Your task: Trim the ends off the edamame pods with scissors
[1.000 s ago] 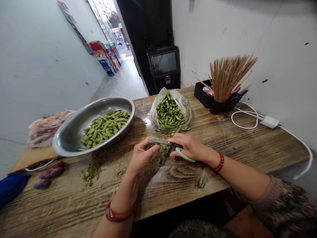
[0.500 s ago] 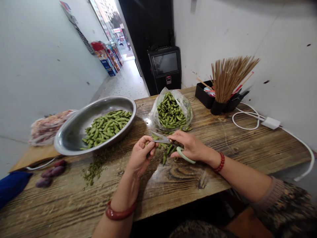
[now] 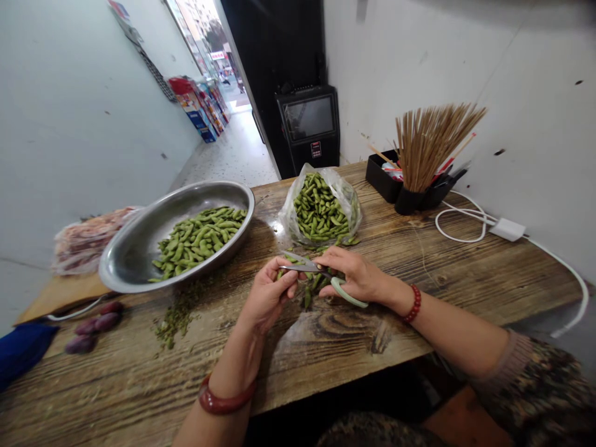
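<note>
My right hand [image 3: 356, 276] grips a pair of scissors [image 3: 338, 287] with pale green handles, the blades parted and pointing left. Their tips reach the fingers of my left hand [image 3: 270, 292], which pinches an edamame pod [image 3: 280, 273], largely covered by fingers and blades. Beneath the scissors, several loose edamame pods [image 3: 308, 298] lie on the wooden table [image 3: 335, 347]. Just beyond my hands stands an open clear plastic bag [image 3: 291, 214] full of pods. To the left, a large steel basin [image 3: 135, 248] holds a heap of edamame pods [image 3: 200, 239].
Green trimmings [image 3: 174, 323] are scattered below the basin. Several purple-red oval items [image 3: 95, 326] and a blue cloth [image 3: 28, 344] lie at the left, near bagged meat [image 3: 90, 239]. At back right are a skewer holder [image 3: 410, 202], a black box [image 3: 382, 180] and a white cable [image 3: 454, 236].
The scissor blades have shifted slightly left across my left fingertips and look a little wider apart. Both hands stay nearly in place; the whole view has drifted a little.
</note>
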{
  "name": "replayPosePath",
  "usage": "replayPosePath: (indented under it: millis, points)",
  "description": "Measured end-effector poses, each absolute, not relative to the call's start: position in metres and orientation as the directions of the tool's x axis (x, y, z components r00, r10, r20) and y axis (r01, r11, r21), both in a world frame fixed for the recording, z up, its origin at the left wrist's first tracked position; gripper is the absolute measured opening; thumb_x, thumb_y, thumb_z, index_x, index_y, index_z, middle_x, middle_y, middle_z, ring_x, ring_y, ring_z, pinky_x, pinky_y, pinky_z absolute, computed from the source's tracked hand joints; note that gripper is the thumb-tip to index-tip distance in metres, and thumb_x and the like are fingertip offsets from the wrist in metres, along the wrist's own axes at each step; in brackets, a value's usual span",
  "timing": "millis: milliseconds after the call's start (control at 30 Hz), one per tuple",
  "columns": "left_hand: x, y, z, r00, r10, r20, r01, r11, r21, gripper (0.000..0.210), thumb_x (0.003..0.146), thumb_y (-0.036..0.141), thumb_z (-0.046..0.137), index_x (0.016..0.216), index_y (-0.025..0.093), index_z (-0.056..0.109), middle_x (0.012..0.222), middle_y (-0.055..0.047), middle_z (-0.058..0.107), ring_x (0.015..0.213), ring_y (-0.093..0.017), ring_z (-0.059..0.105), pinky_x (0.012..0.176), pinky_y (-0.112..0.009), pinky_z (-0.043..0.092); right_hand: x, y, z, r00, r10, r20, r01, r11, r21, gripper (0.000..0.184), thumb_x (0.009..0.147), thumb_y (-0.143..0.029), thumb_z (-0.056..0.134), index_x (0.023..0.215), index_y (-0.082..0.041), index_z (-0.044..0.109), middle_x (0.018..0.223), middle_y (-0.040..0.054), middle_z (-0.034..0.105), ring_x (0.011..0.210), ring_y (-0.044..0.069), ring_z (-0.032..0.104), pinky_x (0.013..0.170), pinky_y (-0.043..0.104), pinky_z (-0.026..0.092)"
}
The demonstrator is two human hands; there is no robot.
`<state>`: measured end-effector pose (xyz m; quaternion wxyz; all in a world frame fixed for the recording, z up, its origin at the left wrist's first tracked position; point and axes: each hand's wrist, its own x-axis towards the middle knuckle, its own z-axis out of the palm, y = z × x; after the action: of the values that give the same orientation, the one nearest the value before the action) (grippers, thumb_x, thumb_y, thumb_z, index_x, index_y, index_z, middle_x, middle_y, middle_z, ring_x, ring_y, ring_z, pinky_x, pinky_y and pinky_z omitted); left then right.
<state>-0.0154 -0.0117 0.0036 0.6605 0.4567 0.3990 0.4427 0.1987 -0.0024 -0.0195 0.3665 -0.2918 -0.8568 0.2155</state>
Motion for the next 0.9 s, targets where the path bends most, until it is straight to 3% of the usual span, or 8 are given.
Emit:
replayPosePath:
  millis: [167, 300, 433, 533, 667, 767, 900]
  points:
    - [-0.017, -0.010, 0.003, 0.262, 0.958, -0.114, -0.221, 0.175, 0.960, 0.022, 0.074, 0.024, 0.071, 0.082, 0.015, 0.053, 0.068, -0.001, 0.063, 0.043, -0.003, 0.042, 0.039, -0.013, 0.022, 0.199, -0.001, -0.021, -0.563, 0.647, 0.514, 0.331, 0.747, -0.577, 0.048, 0.079, -0.037, 0.069, 0.120, -0.015, 0.056, 0.097, 0.0087, 0.058, 0.086, 0.019, 0.057, 0.077, 0.031, 0.050]
    - [-0.022, -0.005, 0.001, 0.173, 0.977, -0.128, -0.314, 0.178, 0.933, 0.018, 0.076, 0.024, 0.069, 0.086, 0.014, 0.058, 0.059, 0.004, 0.050, 0.044, -0.003, 0.038, 0.039, -0.013, 0.024, 0.200, 0.002, -0.025, -0.495, 0.684, 0.536, 0.366, 0.723, -0.586, 0.046, 0.079, -0.038, 0.070, 0.116, -0.014, 0.057, 0.094, 0.0085, 0.059, 0.080, 0.018, 0.056, 0.072, 0.030, 0.049]
    - [-0.027, -0.001, 0.003, 0.148, 0.983, -0.111, -0.447, 0.166, 0.879, 0.016, 0.079, 0.025, 0.063, 0.072, 0.015, 0.053, 0.061, 0.005, 0.045, 0.046, -0.004, 0.038, 0.038, -0.014, 0.027, 0.201, 0.003, -0.026, -0.448, 0.713, 0.539, 0.386, 0.698, -0.603, 0.044, 0.079, -0.040, 0.069, 0.113, -0.014, 0.058, 0.087, 0.0058, 0.057, 0.073, 0.016, 0.054, 0.068, 0.028, 0.047]
    - [-0.030, -0.001, 0.006, 0.141, 0.981, -0.134, -0.433, 0.183, 0.882, 0.022, 0.078, 0.026, 0.062, 0.065, 0.015, 0.048, 0.063, 0.003, 0.047, 0.049, -0.006, 0.044, 0.039, -0.015, 0.032, 0.201, 0.003, -0.027, -0.449, 0.714, 0.537, 0.393, 0.697, -0.599, 0.044, 0.079, -0.041, 0.068, 0.114, -0.015, 0.058, 0.088, 0.0063, 0.058, 0.073, 0.016, 0.054, 0.068, 0.029, 0.047]
    - [-0.032, -0.001, 0.008, 0.075, 0.983, -0.169, -0.263, 0.183, 0.947, 0.013, 0.072, 0.022, 0.067, 0.075, 0.015, 0.057, 0.071, 0.000, 0.057, 0.053, -0.007, 0.050, 0.041, -0.015, 0.035, 0.201, 0.003, -0.027, -0.455, 0.710, 0.538, 0.396, 0.702, -0.592, 0.044, 0.079, -0.040, 0.068, 0.113, -0.014, 0.058, 0.089, 0.0068, 0.058, 0.072, 0.016, 0.055, 0.067, 0.029, 0.047]
    - [-0.033, 0.001, 0.003, 0.059, 0.986, -0.155, -0.079, 0.159, 0.984, 0.011, 0.070, 0.021, 0.065, 0.080, 0.016, 0.063, 0.061, 0.002, 0.055, 0.048, -0.008, 0.047, 0.042, -0.017, 0.033, 0.202, 0.003, -0.027, -0.459, 0.707, 0.537, 0.396, 0.705, -0.589, 0.044, 0.080, -0.040, 0.068, 0.114, -0.015, 0.058, 0.091, 0.0071, 0.059, 0.075, 0.017, 0.055, 0.069, 0.029, 0.048]
    - [-0.035, 0.006, -0.010, 0.051, 0.996, 0.076, 0.377, -0.090, 0.922, 0.005, 0.068, 0.021, 0.067, 0.070, 0.017, 0.069, 0.065, -0.003, 0.063, 0.061, -0.014, 0.054, 0.054, -0.022, 0.039, 0.202, 0.002, -0.025, -0.471, 0.704, 0.531, 0.403, 0.707, -0.580, 0.044, 0.080, -0.039, 0.068, 0.115, -0.015, 0.057, 0.091, 0.0069, 0.059, 0.074, 0.016, 0.055, 0.069, 0.029, 0.048]
